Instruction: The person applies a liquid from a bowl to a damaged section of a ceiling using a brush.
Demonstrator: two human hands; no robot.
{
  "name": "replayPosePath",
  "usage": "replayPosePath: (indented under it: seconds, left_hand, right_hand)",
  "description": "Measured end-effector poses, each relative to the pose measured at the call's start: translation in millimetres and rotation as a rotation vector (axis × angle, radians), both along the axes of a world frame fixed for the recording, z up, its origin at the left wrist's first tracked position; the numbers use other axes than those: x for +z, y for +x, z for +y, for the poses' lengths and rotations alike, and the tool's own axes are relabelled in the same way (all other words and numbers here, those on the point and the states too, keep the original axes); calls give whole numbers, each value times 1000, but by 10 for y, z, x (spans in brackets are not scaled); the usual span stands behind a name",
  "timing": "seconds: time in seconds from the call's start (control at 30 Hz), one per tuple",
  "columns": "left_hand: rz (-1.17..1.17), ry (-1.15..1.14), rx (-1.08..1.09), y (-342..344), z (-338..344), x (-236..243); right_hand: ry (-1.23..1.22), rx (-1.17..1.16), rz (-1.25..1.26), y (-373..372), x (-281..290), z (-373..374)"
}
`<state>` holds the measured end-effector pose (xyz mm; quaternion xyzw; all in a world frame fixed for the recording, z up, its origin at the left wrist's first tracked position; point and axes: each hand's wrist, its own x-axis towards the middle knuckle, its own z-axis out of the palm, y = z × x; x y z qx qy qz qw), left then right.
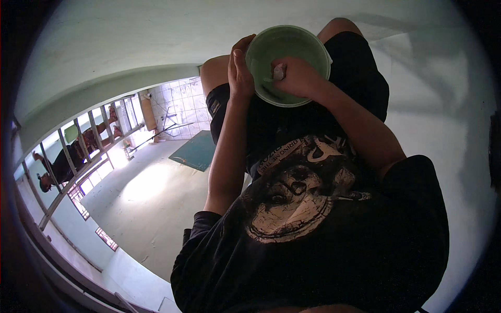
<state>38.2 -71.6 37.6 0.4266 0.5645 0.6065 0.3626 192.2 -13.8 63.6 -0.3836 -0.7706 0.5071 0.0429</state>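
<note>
A pale green bucket rests on my lap between my thighs, its open mouth facing up toward me. My left hand is pressed against the bucket's left side, palm to the wall and fingers curving along it. Inside, my right hand is closed round a greyish-pink object with a blunt, rounded end. The object's lower part is hidden by the hand and shadow. A dark patch shows low in the bucket beneath my right hand; I cannot make out what it is.
Smooth pale surfaces lie ahead and to my right. At left, a row of metal bars stands before a bright opening, where a person's figure in dark clothes shows. A dark green board lies on the floor near a tiled wall.
</note>
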Motion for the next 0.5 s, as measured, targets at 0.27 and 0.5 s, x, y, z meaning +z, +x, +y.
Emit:
replayPosePath:
  seconds: [0.27, 0.5]
  left_hand:
    - [-8, -44, -16, -55, -4, 6]
    - [131, -99, 20, -48, -65, -1]
  right_hand:
    - [-56, -111, 107, -11, -58, 10]
    - [-45, -76, 181, 70, -14, -43]
